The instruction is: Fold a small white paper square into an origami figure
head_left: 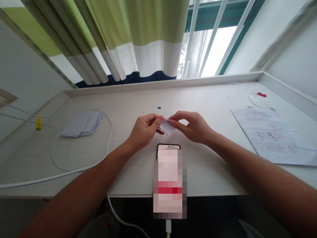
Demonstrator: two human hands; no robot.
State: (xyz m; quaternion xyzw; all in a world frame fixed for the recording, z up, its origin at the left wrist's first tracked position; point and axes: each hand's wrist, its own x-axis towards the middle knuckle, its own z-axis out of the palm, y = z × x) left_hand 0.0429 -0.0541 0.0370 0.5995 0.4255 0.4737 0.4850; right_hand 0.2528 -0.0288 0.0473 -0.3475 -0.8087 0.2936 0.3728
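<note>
A small folded piece of white paper (167, 127) is held just above the middle of the white desk (203, 99). My left hand (145, 129) pinches its left side with closed fingers. My right hand (193, 126) pinches its right side, fingers curled. Right below the hands lies a phone (169, 147) with its screen blurred, sticking out over the desk's front edge.
A stack of white paper squares (81, 124) lies at the left, ringed by a white cable (74, 170). A printed sheet (269, 134) lies at the right. A tiny blue bit (159, 107) sits behind the hands. Curtains and a barred window stand behind.
</note>
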